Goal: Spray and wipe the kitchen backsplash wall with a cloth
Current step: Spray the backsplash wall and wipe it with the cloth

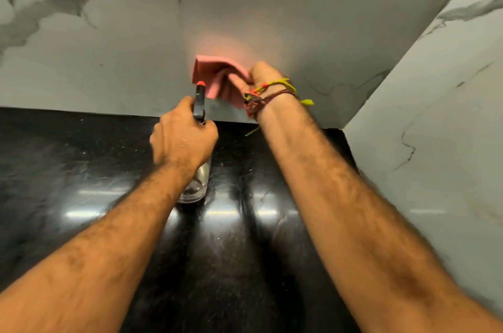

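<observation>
2 hands (183,132) (261,74), 1 pink cloth (215,74), 1 spray btl (200,104), 1 counter (68,164)

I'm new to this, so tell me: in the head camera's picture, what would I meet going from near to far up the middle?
Black countertop → spray bottle held by the left hand → pink cloth held by the right hand → marble backsplash wall.

Dim, greyish light sits over the marble wall (272,6), with one soft warm patch glowing pink just above the pink cloth (217,74). On the glossy black desk (68,169), long white strips of glare mirror overhead lights, and hazy smears catch that shine. The picture is soft throughout, the wristbands (268,93) and both forearms slightly smeared, and the wide lens bows the desk's back edge and stretches the arms towards the bottom corners.
</observation>
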